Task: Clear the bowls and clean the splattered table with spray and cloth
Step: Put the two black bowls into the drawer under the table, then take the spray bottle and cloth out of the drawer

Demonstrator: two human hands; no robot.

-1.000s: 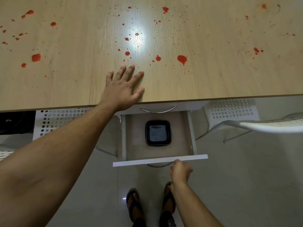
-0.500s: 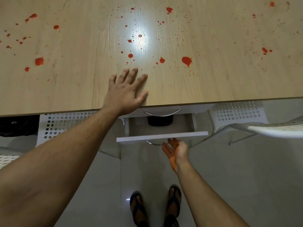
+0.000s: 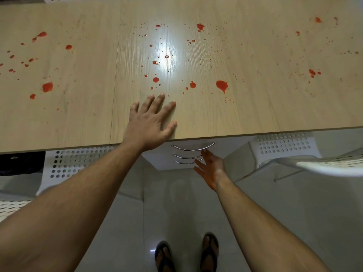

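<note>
Fingers of my left hand lie spread flat on the red-splattered desk. My right hand hangs open, fingers straight, against the drawer handles.

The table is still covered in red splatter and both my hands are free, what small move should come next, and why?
Probably fetch the spray and cloth: neither is in view, no bowls remain on the table, red splatter is unwiped, and left hand and right hand hold nothing.
</note>
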